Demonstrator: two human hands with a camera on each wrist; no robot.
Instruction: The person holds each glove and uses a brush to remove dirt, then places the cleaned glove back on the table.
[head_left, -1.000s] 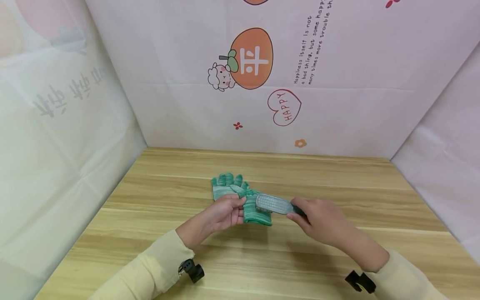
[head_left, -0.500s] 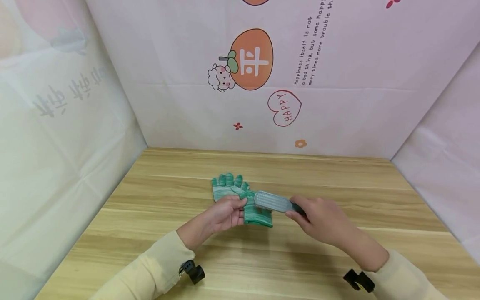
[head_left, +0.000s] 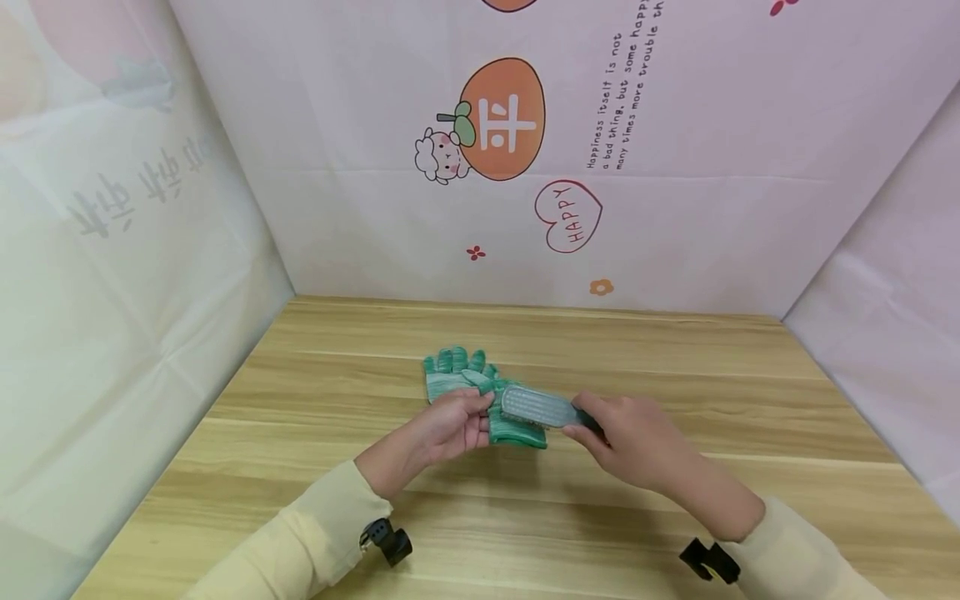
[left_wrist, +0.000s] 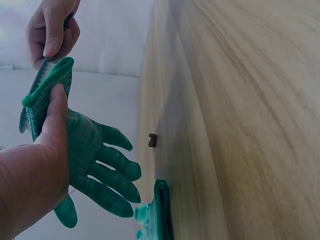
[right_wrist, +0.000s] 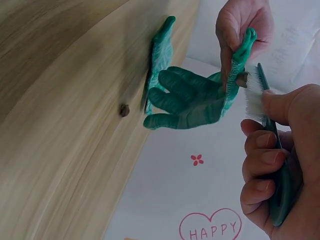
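Note:
My left hand holds a green knitted work glove raised off the table, thumb on one side of its cuff. The glove's fingers hang down, as the left wrist view shows. My right hand grips the dark handle of a scrubbing brush, fingers wrapped around it. Its white bristles face the cuff and sit right up by it. A small brown clump is on the cuff at the bristles. A second green glove lies on the table behind the left hand.
Another small brown clump lies on the wood-grain table near the lying glove. White printed cloth walls stand at the back and both sides. Each forearm wears a black wrist camera.
The brush and my right hand have shifted slightly left across the cuff, with small up and down movement. The left hand has barely moved and keeps its hold on the glove.

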